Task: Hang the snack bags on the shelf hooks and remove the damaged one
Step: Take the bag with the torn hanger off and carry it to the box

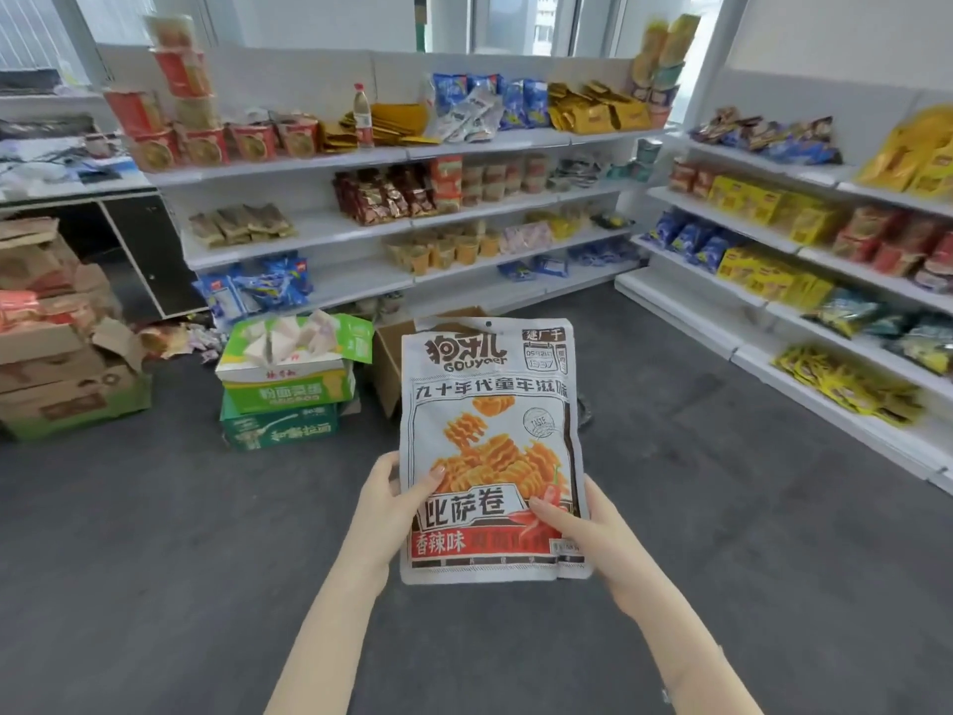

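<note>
Upright, flat glossy snack bag (490,446), seemingly two stacked, both hands pinching lower edges.

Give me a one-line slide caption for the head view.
Left hand and right hand hold a snack bag upright before stocked shelves.

Two bare forearms are seen, uncovered by sleeves; the left hand (388,500) and right hand (582,523) are ungloved and ringless.
</note>
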Demonstrator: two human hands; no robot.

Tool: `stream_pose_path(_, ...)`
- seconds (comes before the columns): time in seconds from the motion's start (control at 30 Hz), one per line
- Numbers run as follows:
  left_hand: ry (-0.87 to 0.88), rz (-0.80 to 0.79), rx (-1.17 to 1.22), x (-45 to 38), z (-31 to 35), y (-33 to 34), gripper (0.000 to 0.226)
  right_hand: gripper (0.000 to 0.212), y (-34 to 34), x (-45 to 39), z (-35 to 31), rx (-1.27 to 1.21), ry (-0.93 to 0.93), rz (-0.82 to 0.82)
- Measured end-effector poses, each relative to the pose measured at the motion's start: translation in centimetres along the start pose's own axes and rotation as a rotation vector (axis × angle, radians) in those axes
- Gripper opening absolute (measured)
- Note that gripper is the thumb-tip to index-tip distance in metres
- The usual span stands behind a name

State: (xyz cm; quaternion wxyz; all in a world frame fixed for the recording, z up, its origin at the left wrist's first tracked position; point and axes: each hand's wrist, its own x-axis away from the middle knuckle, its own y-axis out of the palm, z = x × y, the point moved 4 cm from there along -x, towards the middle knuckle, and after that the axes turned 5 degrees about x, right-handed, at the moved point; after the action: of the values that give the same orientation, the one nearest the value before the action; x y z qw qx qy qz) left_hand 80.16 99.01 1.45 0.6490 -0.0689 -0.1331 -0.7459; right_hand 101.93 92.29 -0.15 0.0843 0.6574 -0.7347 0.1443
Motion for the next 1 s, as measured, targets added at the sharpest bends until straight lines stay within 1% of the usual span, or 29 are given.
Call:
stream_pose_path(0.1,-0.033,-0.032,-0.016,-8.6,1.4,2.1,0.039,0.065,-2.2,-8.0,-1.2,-0.019,0.025,-0.006)
stream_pose_path(0.13,-0.046,-0.039,-0.029,-11.5,1.8,2.7,0.039,0.063,-2.9,-10.8,-1.5,-0.027,0.028,-0.012)
stream_pose_path(0.27,-0.111,-0.040,-0.047,-22.9,2.9,5.1,0.039,0.045,-6.1,-22.4,-3.4,-0.054,0.081,-0.053)
stream_pose_path(0.43,-0.236,-0.008,-0.042,-35.2,3.5,6.6,0.030,0.044,-9.0,-35.8,-5.7,0.003,0.163,-0.116)
stream_pose_path(0.57,-0.299,0.051,-0.043,-45.0,4.0,6.4,0.019,0.044,-9.4,-46.9,-7.4,0.047,0.201,-0.164)
stream_pose_path(0.63,-0.321,0.069,-0.041,-50.6,4.4,6.0,0.017,0.048,-8.9,-53.0,-8.0,0.066,0.229,-0.181)
stream_pose_path(0.73,-0.353,0.115,-0.015,-60.3,4.6,4.7,0.026,0.072,-7.8,-63.3,-8.9,0.100,0.277,-0.192)
stream_pose_path(0.77,-0.367,0.129,-0.015,-63.7,4.5,4.2,0.030,0.075,-7.3,-66.9,-9.2,0.117,0.284,-0.208)
stream_pose_path(0.83,-0.406,0.150,-0.011,-70.7,3.8,3.1,0.034,0.066,-6.2,-74.3,-9.5,0.166,0.291,-0.256)
stream_pose_path(0.9,-0.449,0.158,-0.034,-78.0,2.4,2.3,0.036,0.055,-5.3,-82.0,-8.8,0.206,0.329,-0.267)
stream_pose_path(0.97,-0.466,0.158,-0.049,-84.7,0.2,1.5,0.037,0.049,-4.7,-89.7,-6.5,0.254,0.368,-0.279)
stream_pose_path(1.0,-0.477,0.161,-0.047,-87.6,-1.2,1.0,0.039,0.050,-4.5,-93.3,-4.7,0.284,0.384,-0.278)
